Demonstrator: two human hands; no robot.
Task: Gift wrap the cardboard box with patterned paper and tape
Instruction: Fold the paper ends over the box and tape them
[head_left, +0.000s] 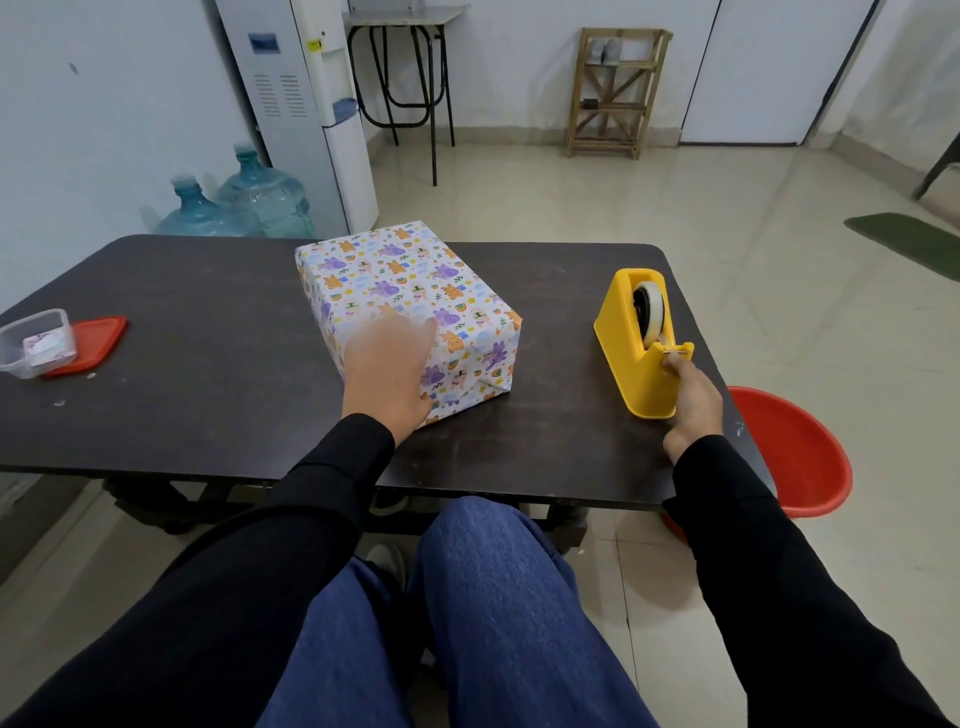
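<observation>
The box (415, 291), covered in white paper with purple and orange cartoon animals, lies in the middle of the dark table (208, 338). My left hand (387, 371) rests flat on its near top edge, fingers straight. A yellow tape dispenser (636, 340) with a roll of clear tape stands to the right of the box. My right hand (693, 402) is at the dispenser's cutter end, and its fingers pinch the tape end there.
A clear plastic container (36, 343) sits beside its red lid (91, 343) at the table's left edge. A red basin (795, 452) stands on the floor by the right corner. Water bottles, a dispenser, a stool and a wooden rack stand beyond the table.
</observation>
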